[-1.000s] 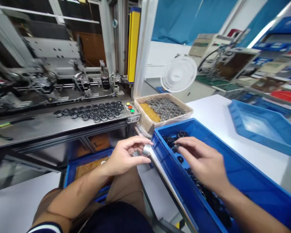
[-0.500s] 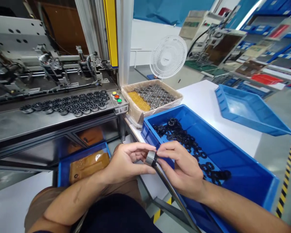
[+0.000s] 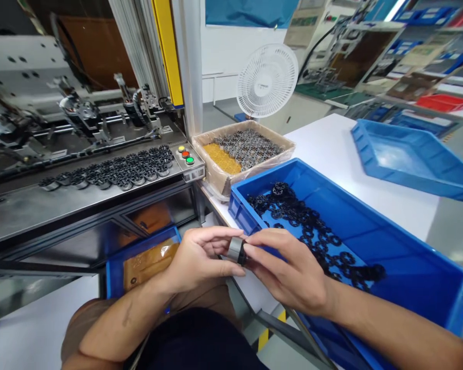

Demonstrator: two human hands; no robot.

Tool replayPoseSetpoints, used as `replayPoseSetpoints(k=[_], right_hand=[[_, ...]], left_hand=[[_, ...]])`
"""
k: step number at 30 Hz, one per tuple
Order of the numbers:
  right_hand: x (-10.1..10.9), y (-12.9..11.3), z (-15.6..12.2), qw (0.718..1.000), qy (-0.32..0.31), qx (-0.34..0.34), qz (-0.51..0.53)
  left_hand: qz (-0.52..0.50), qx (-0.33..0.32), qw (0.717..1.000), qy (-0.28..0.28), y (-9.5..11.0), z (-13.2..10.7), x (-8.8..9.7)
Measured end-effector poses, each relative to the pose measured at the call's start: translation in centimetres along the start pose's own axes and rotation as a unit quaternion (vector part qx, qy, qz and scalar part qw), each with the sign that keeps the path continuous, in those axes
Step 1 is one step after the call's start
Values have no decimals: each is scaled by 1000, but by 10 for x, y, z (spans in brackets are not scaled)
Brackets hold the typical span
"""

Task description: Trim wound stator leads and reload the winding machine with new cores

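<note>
Between my two hands is a short metal ring with a black plastic part at its right end [image 3: 236, 250]. My left hand [image 3: 200, 259] grips the ring from the left, thumb below and fingers above. The fingertips of my right hand [image 3: 293, 267] press on the black end from the right. A blue bin [image 3: 355, 216] with loose black plastic parts [image 3: 304, 221] lies just beyond my right hand. Rows of similar ringed parts [image 3: 111, 169] stand on the metal bench at the left.
A plastic-lined carton [image 3: 219, 180] of metal rings stands behind the bin, beside a button box [image 3: 189, 160]. A white fan [image 3: 268, 79] is at the back. A light blue tray [image 3: 416, 164] lies on the white table. A lower blue bin [image 3: 113, 277] sits below the bench.
The view has shifted slightly. My right fingers have moved from pinching the black end's edge to pressing flat across it; my left hand keeps its grip.
</note>
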State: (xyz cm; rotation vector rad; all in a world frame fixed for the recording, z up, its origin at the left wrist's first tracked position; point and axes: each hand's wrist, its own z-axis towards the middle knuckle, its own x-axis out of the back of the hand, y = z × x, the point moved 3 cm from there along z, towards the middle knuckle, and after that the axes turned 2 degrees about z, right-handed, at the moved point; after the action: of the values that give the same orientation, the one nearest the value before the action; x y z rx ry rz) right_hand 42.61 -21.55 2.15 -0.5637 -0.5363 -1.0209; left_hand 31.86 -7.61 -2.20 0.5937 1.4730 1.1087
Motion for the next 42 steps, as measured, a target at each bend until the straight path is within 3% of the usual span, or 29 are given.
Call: replayPoseSetpoints(k=[5,8,9,11,12,13,14,15,17,19,21,23,27,32,34,38,42], right_hand=[[-2,-6,3,1000,12,8,-15],[8,6,9,1000,17,-6,-2],[15,19,9,999,24,-42,1],[31,58,5,982,20,-187,-25],[38,82,-3,954,-11,-294,-64],[43,106,-14,905,-76,-402,-112],[44,127,-27,845,-177,-485,-141],[43,144,-40,806,-237,-522,-145],[34,166,-64,752,-331,-555,-130],[20,177,-84,721,-384,-565,-112],[6,179,-99,693,-422,-574,-108],[-3,180,-107,678,-442,-576,-115],[-13,182,-111,681,-466,-552,-123],[-22,184,-111,708,-482,-499,-131],[-26,183,-111,713,-484,-489,-134],[-24,182,-106,719,-479,-488,-124],[-11,184,-90,757,-395,-500,-146]], left_hand=[[30,1,1000,-4,0,-4,-5],[111,-34,993,13,1,-8,-6],[148,-44,988,21,2,-9,-5],[213,-52,975,36,3,-9,1],[233,-46,970,42,3,-7,6],[239,-36,969,48,1,-5,11],[230,-26,971,52,0,-2,16],[215,-14,975,53,-3,1,20],[183,-11,982,54,-6,7,26],[197,-43,978,61,-5,10,26],[278,-95,953,69,0,8,22],[377,-150,912,65,7,3,15],[456,-213,862,58,20,-5,9],[473,-227,849,61,30,-8,14],[442,-211,870,53,29,-8,17],[291,-145,944,55,23,-8,21],[133,-81,986,61,19,-6,22]])
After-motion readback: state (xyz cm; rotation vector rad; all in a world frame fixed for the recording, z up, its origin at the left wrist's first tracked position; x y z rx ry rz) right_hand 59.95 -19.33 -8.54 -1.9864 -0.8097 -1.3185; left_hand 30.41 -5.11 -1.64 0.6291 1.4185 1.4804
